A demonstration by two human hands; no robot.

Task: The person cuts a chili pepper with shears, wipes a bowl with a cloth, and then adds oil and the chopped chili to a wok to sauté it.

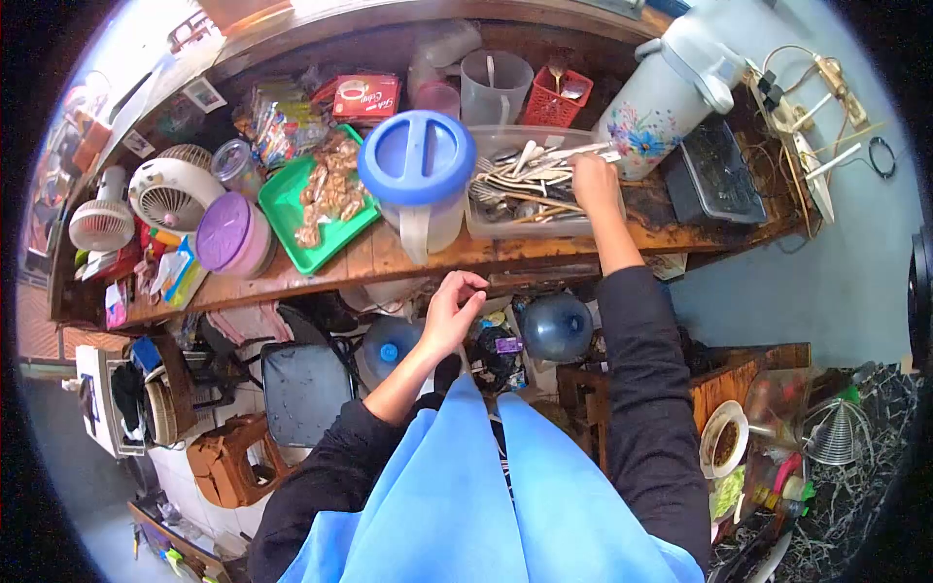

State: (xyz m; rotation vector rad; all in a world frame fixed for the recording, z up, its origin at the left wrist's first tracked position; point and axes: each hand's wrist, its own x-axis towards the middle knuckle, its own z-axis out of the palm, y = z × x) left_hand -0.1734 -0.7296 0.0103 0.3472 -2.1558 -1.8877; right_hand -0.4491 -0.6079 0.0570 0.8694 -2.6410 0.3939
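Observation:
My right hand [595, 183] reaches into a clear plastic bin [525, 225] full of spoons and other cutlery [525, 175] on the wooden counter, its fingers closed among the utensils at the bin's right end. My left hand [452, 311] hovers below the counter's front edge, fingers loosely curled and holding nothing that I can see. A jug with a blue lid [418, 160] stands just left of the bin. I wear black sleeves and a blue apron [466, 505].
A green tray of snacks [287, 209], a purple-lidded tub [225, 231] and small fans [170, 194] sit to the left. A white flowered thermos [661, 97] and a black box [714, 175] stand right. Water bottles [556, 325] and a stool [303, 389] are under the counter.

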